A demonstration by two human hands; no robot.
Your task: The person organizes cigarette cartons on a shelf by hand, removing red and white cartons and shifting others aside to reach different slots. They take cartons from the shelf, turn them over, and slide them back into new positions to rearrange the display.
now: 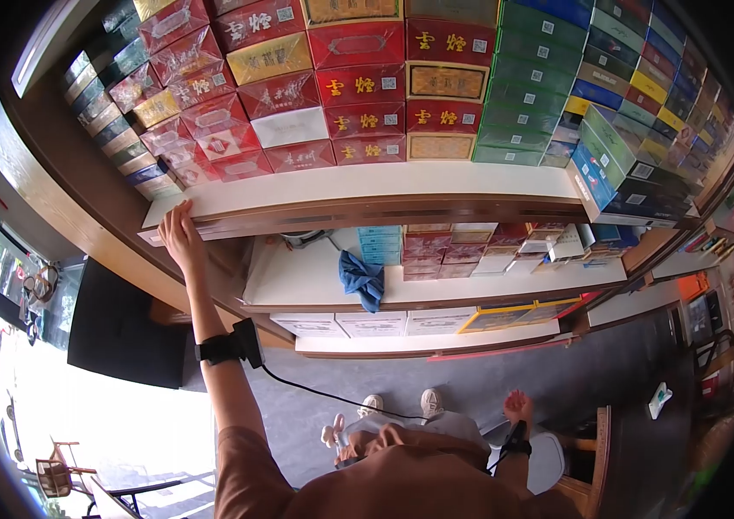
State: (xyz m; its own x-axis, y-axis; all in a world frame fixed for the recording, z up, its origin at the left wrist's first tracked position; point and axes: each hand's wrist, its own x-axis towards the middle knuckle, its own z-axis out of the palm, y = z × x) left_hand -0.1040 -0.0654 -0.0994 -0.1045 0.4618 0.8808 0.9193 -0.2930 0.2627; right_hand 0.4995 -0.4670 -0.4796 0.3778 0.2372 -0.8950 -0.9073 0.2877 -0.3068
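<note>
My left hand (178, 238) rests on the left end of a white shelf ledge (367, 183), its fingers lying over the edge and holding nothing. Above that ledge rise stacked cartons, among them red ones (361, 85) with gold lettering and green ones (527, 80). Low on the right, beside my body, hangs my right hand (518, 405), fingers loosely bent and apart, with nothing visible in it. Each wrist wears a black strap. A blue cloth (362, 278) drapes over the lower shelf (298, 281), beside small light-blue boxes (380, 245).
Loose cartons (613, 164) jut out at the ledge's right end. White boxes (376, 323) stand on the bottom shelf. A grey stool (545, 458) and a wooden frame (600, 458) are close to my right hand. A black panel (129, 324) is at left, and a cable crosses my front.
</note>
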